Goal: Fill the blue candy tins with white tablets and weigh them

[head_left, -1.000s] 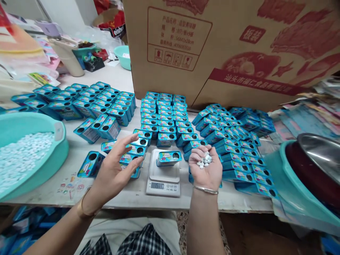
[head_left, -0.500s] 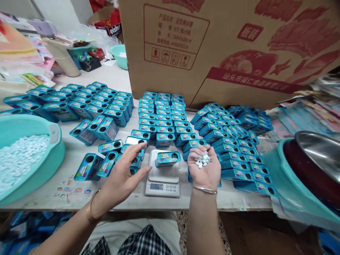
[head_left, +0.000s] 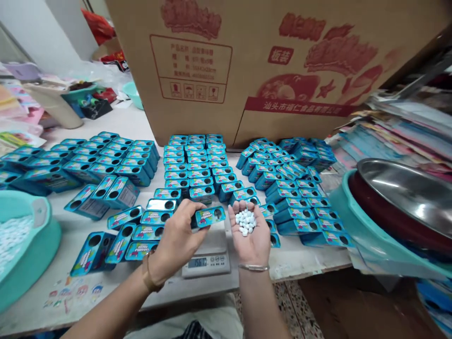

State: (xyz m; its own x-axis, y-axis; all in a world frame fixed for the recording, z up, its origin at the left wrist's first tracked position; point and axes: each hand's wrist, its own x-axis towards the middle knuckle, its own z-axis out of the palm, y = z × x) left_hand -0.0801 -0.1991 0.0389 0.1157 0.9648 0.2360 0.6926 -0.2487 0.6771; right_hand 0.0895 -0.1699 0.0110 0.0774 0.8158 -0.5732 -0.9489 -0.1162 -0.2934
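My left hand (head_left: 181,230) is closed round one end of a small blue tin (head_left: 208,217) with a round dark hole in its top. This tin is over the back of a white digital scale (head_left: 206,265); whether it still touches the plate I cannot tell. The scale's display is lit. Palm up and cupped, my right hand (head_left: 250,242) holds a small heap of pale candies (head_left: 246,222) just right of the tin. Left of the scale, several like tins (head_left: 142,249) stand close to my left hand, one with a whitish top (head_left: 157,205).
Rows of blue tins (head_left: 199,173) fill the table's middle, with more groups at left and right. A turquoise basin (head_left: 45,235) of pale candies stands at left. Stacked basins with a steel bowl (head_left: 406,188) are at right. A large cardboard box (head_left: 197,117) blocks the back.
My left hand has gone from open beside the scale to gripping the tin there. My right hand has moved closer to the tin, its palm opened wider under the candies. The view has shifted.
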